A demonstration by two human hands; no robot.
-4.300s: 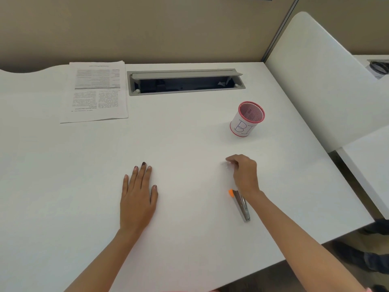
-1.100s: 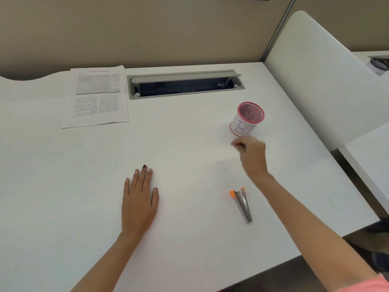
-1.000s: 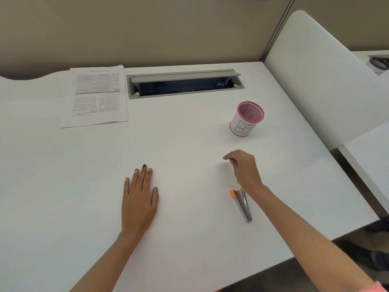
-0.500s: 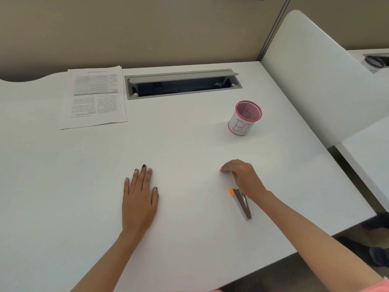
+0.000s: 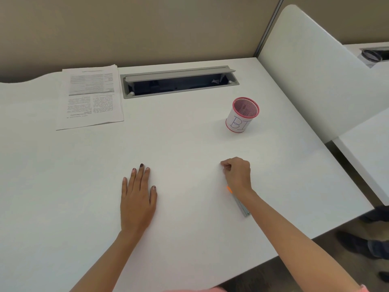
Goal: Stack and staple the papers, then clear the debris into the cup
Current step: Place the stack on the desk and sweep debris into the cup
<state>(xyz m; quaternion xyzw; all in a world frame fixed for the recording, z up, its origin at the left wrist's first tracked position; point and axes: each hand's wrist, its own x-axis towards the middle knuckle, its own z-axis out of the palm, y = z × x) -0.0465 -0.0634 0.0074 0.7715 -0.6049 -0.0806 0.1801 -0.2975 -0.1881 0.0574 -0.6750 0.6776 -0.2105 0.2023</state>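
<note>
A: Where are the papers?

B: The stack of white printed papers [image 5: 90, 95] lies flat at the far left of the white desk [image 5: 189, 140], its right edge just beside the grey cable tray [image 5: 179, 82] sunk into the desktop. Whether a staple holds the sheets is too small to tell.

A: And the cup?

B: The pink wire-mesh cup with a white paper label [image 5: 242, 115] stands upright on the far right part of the desk, well apart from the papers. Hand-drawn letters show on the label. Something small sits inside near the rim, too blurred to name.

A: What is the right hand doing?

B: The right hand [image 5: 237, 173] is down at the desk surface between the cup and the near edge, fingers curled in, thumb and forefinger tips drawn together as in a pinch. Whatever sits between them is too small to make out.

A: The stapler?

B: The slim grey metal stapler with an orange tip [image 5: 240, 202] lies on the desk partly under the right wrist, the orange end pointing away from the person.

A: And the left hand?

B: The left hand [image 5: 137, 199] rests palm down on the bare desk, fingers straight and close together, thumb slightly out, holding nothing.
</note>
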